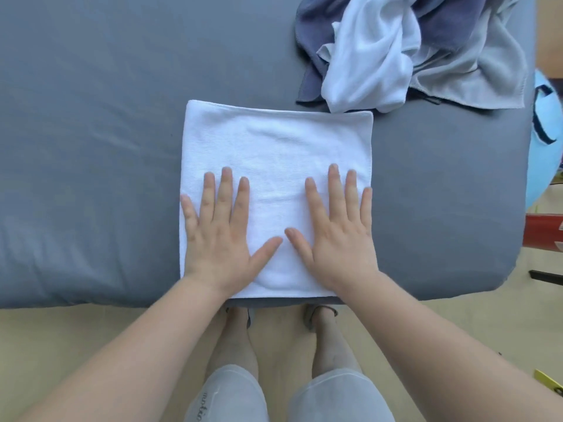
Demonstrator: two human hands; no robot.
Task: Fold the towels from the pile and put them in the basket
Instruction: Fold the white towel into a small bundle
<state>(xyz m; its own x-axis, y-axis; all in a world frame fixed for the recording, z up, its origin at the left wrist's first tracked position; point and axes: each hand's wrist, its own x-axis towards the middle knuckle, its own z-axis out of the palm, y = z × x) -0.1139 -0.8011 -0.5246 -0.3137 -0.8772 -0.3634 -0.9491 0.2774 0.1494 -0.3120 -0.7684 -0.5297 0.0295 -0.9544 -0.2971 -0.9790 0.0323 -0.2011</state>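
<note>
Folding stage, head view. A white towel [275,166] lies flat on the grey padded surface [91,147] at its near edge, already doubled into a near-square, to judge by the layered hem along its far side. The left hand [222,233] and the right hand [338,229] rest palm-down on the near half of the towel, fingers straight and spread, thumbs angled inward until their tips nearly meet; neither hand pinches any cloth. The step in hand appears to be smoothing or pressing the fold flat. The pile of unfolded towels [405,50], white, pale grey and blue-grey, sits at the far right corner of the surface, just beyond the towel's far right corner. No basket can be identified with certainty. The next move probably calls for gripping one edge and carrying it across for a further fold, keeping the corners aligned.
</note>
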